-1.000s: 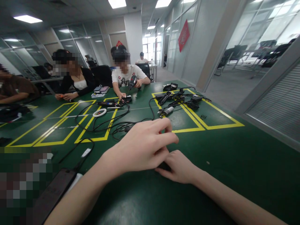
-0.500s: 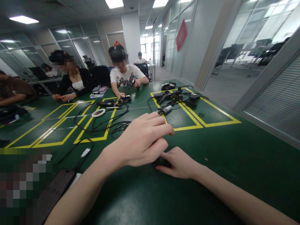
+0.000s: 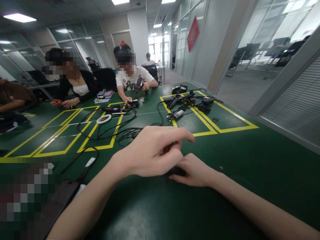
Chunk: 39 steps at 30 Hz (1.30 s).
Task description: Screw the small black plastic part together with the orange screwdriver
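My left hand (image 3: 152, 151) hovers over the green table (image 3: 250, 166) at the centre, fingers curled together in a pinch; a bit of something red shows between them, too small to name. My right hand (image 3: 193, 171) lies low on the table just right of it, fingers bent around a small dark object that is mostly hidden under both hands. The two hands touch at the fingertips.
Black cables (image 3: 120, 131) and a white ring (image 3: 103, 119) lie in yellow-taped squares beyond my hands. More tools and chargers (image 3: 187, 101) sit at the far right square. A dark flat device (image 3: 57, 203) lies at my lower left. Across the table, one person holds a drill (image 3: 138, 86).
My left hand's fingers lifted and curled into a pinch, the index stretching right. My right hand stayed under it. The view shifted slightly.
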{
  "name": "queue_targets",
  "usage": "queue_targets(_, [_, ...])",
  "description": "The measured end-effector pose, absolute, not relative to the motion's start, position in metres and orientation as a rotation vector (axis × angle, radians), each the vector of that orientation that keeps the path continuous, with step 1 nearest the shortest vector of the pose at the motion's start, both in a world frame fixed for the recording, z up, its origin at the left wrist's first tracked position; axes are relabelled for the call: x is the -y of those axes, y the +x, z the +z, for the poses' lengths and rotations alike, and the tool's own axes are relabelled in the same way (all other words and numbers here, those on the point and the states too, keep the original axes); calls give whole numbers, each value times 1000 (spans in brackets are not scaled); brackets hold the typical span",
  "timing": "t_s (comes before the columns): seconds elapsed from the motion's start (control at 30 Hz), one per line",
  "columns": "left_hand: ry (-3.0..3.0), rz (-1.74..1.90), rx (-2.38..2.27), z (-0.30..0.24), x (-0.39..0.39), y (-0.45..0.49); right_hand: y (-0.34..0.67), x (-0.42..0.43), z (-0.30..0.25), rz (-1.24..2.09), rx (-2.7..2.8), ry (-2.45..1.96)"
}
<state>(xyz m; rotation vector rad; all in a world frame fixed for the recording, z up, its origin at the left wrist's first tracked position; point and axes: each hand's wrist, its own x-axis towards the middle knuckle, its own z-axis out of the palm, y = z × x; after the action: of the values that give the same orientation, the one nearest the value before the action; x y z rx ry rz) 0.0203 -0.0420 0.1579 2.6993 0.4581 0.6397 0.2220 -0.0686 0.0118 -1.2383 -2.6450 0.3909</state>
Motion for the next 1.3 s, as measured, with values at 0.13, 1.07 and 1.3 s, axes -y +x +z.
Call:
queue_targets(0.13, [2741,627,-497,159,42,19,220,69,12,385,2652,-1220])
queue_targets(1.07, [3038,677,-629,161,46,18,225,70,-3,409,2474,-1061])
queue_targets(1.3, [3024,637,-648,166,47,20,224,70,-3,362,2470,-1029])
